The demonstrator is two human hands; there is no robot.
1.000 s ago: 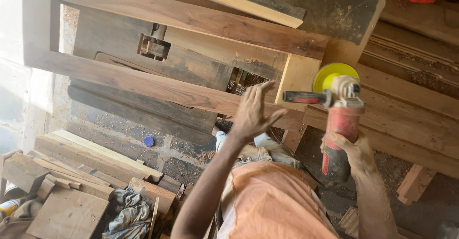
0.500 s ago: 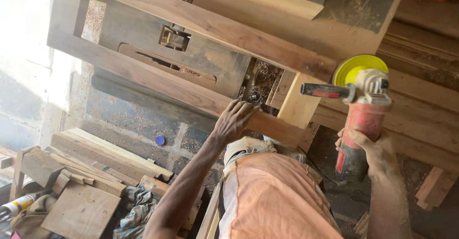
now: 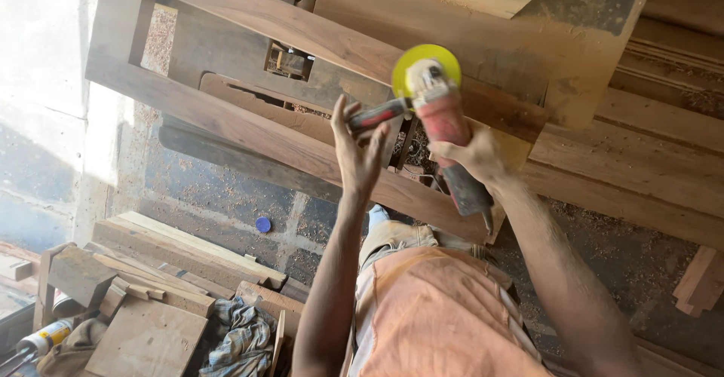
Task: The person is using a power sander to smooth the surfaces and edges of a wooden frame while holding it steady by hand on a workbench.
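Now my right hand (image 3: 471, 154) clenches the grinder (image 3: 445, 124) body, its side handle (image 3: 381, 113) pointing left into my open left hand (image 3: 358, 151).

Red angle grinder (image 3: 441, 121) (yellow disc) in hands

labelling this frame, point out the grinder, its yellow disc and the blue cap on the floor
grinder (image 3: 445, 124): head view, on its red body
yellow disc (image 3: 445, 56): head view, on the upper rim
blue cap (image 3: 262, 225): head view, at its centre
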